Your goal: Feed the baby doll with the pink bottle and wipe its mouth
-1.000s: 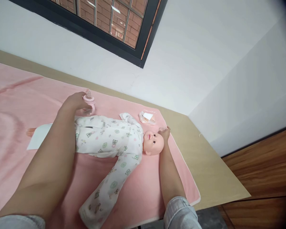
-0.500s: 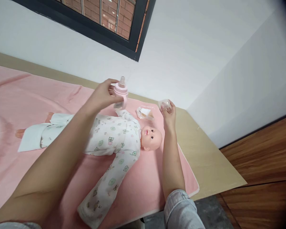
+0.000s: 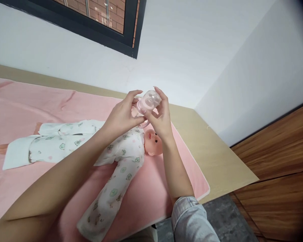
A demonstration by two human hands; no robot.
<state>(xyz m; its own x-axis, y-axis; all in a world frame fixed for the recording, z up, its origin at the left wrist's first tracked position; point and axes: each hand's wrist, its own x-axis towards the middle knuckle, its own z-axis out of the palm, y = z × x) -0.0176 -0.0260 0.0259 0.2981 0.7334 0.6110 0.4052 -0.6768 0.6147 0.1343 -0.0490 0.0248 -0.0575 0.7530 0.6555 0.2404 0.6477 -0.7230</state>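
Above the doll, my left hand (image 3: 124, 115) is closed around a pink baby bottle (image 3: 140, 107), which is tilted with its top toward the right. My right hand (image 3: 162, 120) grips a clear bottle cap (image 3: 152, 97), which sits over the nipple end of the bottle. Part of a pink handle hangs below the fingers. Beneath my arms a baby doll (image 3: 126, 143) lies on its back in white printed clothes, its head to the right. My right hand and wrist cover part of its head.
A pink blanket (image 3: 151, 191) lies under the doll on a wooden table (image 3: 204, 151). The white wall (image 3: 179, 43) and a dark-framed window (image 3: 131, 37) stand behind. Wood-grain panels (image 3: 280, 158) are at the right, past the table's edge.
My hands have come together: the bottle moved right and tipped over, and the cap moved left onto its nipple end. The small packet beside the doll's head is now hidden behind my hands.
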